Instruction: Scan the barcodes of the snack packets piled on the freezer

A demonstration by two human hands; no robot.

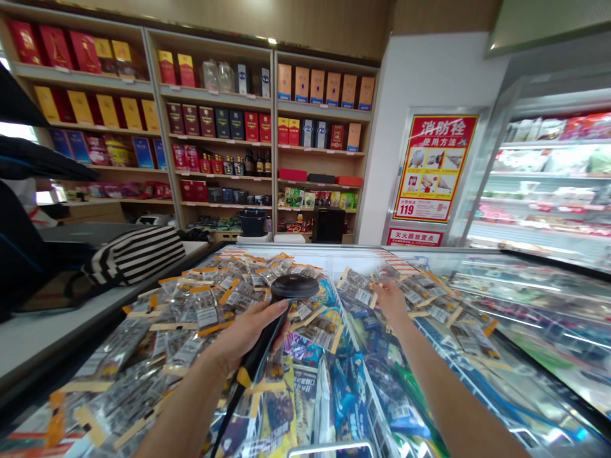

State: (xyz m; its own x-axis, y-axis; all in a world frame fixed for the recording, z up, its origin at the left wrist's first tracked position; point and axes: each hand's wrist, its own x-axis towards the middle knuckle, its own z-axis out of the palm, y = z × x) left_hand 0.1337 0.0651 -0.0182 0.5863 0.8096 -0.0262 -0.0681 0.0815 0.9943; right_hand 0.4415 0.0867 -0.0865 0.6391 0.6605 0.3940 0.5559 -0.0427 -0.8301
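My left hand is wrapped round the handle of a black barcode scanner, whose cord trails down towards me. My right hand pinches the edge of a clear packet with a white barcode label. That packet is above the freezer's middle divider, to the right of the scanner's head. Many similar clear packets with orange and tan strips are heaped on the left, and more packets lie on the right. Below my hands, coloured wrappers stand in the freezer compartments.
A white wire divider runs through the chest freezer. Left of it, a striped bag rests on a counter. Shelves of boxes line the back wall, beside a red and yellow poster. A lit refrigerated case stands at right.
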